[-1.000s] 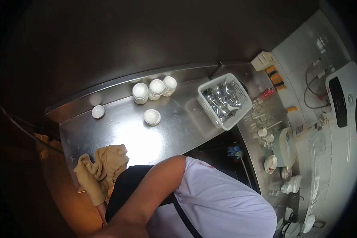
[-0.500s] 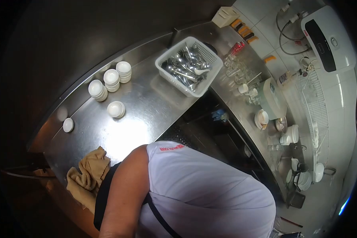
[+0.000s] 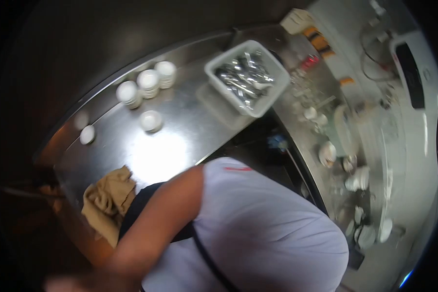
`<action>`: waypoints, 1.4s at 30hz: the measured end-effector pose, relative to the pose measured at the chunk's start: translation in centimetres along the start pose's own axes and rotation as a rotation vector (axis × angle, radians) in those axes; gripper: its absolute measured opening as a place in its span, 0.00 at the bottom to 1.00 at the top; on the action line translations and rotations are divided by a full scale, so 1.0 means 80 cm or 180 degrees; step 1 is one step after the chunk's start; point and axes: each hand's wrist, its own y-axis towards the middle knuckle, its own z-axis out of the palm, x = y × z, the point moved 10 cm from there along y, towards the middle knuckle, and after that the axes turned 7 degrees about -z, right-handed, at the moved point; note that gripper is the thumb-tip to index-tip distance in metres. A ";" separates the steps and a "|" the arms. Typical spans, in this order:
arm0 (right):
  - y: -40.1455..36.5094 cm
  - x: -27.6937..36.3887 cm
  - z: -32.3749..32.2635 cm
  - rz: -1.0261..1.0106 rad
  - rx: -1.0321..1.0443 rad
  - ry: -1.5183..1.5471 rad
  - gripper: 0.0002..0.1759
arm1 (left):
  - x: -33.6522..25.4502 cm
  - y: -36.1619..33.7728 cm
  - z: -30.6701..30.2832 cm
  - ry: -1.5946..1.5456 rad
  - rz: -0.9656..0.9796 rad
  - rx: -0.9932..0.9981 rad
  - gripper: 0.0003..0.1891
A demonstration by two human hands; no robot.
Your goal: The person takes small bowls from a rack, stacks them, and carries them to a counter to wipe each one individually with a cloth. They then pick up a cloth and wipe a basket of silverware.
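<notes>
Query: hands; state of grip?

Reply: left hand (image 3: 78,282) shows only as a blur at the bottom edge of the view; cannot tell whether it is open or closed, or whether it holds anything; right hand is out of view.

Query: nearest thing, and its place?

Reply: a tan cloth (image 3: 109,202), crumpled at the near left corner of the counter (image 3: 190,121), just beside the bare left arm (image 3: 155,219); contact with the hand cannot be confirmed.

Query: other things on the counter?

Reply: three stacks of white bowls (image 3: 148,80) along the far edge; one more stack (image 3: 151,120) nearer the middle; a single bowl (image 3: 87,135) toward the left end; a white basket (image 3: 228,92) of cutlery (image 3: 243,78) at the right end.
</notes>
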 end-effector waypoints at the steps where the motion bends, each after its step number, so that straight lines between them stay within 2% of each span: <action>1: -0.018 -0.005 -0.037 0.0241 -0.0077 -0.0144 0.20 | -0.009 -0.003 0.001 -0.0054 0.0060 -0.0031 0.28; 3: -0.056 -0.011 -0.110 0.0735 -0.0205 -0.0410 0.18 | -0.027 -0.006 0.001 -0.0194 0.0168 -0.0091 0.30; 5: -0.127 -0.001 -0.197 0.1833 0.0153 -0.2208 0.05 | -0.049 -0.009 0.002 -0.0357 0.0288 -0.0148 0.31; 6: -0.161 0.019 -0.242 0.1021 0.0477 -0.3139 0.05 | -0.063 -0.008 0.003 -0.0450 0.0389 -0.0186 0.31; 7: -0.199 0.037 -0.282 0.0913 0.1055 -0.4724 0.07 | -0.078 -0.008 0.003 -0.0497 0.0510 -0.0169 0.32; 8: -0.235 0.060 -0.345 0.1350 0.0818 -0.5522 0.11 | -0.090 -0.009 0.005 -0.0537 0.0615 -0.0155 0.32; 9: -0.242 0.098 -0.385 0.1671 0.0221 -0.6027 0.22 | -0.104 -0.009 0.003 -0.0589 0.0753 -0.0055 0.34; 10: -0.250 0.124 -0.418 0.2300 0.0119 -0.6424 0.38 | -0.117 -0.010 0.002 -0.0645 0.0890 0.0050 0.35; 11: -0.255 0.143 -0.438 0.2352 0.0319 -0.6927 0.52 | -0.124 -0.009 -0.004 -0.0632 0.0931 0.0023 0.35; 13: -0.254 0.156 -0.467 0.3043 0.0717 -0.7031 0.59 | -0.123 -0.008 -0.011 -0.0613 0.0893 0.0027 0.34; 15: -0.290 0.157 -0.506 0.4008 0.0804 -0.6962 0.56 | -0.112 0.001 -0.018 -0.0583 0.0725 0.0072 0.34; 17: -0.323 0.160 -0.547 0.4407 0.0738 -0.6944 0.48 | -0.102 0.011 -0.026 -0.0575 0.0553 0.0158 0.33; 20: -0.305 0.158 -0.523 0.4321 0.0618 -0.6666 0.41 | -0.084 0.031 -0.017 -0.0547 0.0282 0.0416 0.33; 29: -0.283 0.151 -0.503 0.3698 0.0726 -0.6805 0.34 | -0.060 0.059 -0.013 -0.0544 -0.0007 0.0725 0.30; 32: -0.257 0.158 -0.481 0.3432 0.0453 -0.6888 0.34 | -0.060 0.063 -0.019 -0.0581 -0.0037 0.0748 0.30; 35: -0.215 0.129 -0.433 0.2766 0.0290 -0.6338 0.37 | -0.060 0.065 -0.019 -0.0592 -0.0084 0.0811 0.29; 38: -0.189 0.038 -0.368 0.2776 0.0454 -0.5030 0.44 | -0.059 0.068 -0.009 -0.0579 -0.0130 0.0935 0.29; 40: -0.187 -0.021 -0.325 0.3260 0.0921 -0.4605 0.52 | -0.057 0.065 0.001 -0.0615 -0.0156 0.1028 0.28; 42: -0.166 -0.041 -0.302 0.2819 0.1387 -0.4814 0.56 | -0.059 0.063 0.004 -0.0726 -0.0169 0.1068 0.28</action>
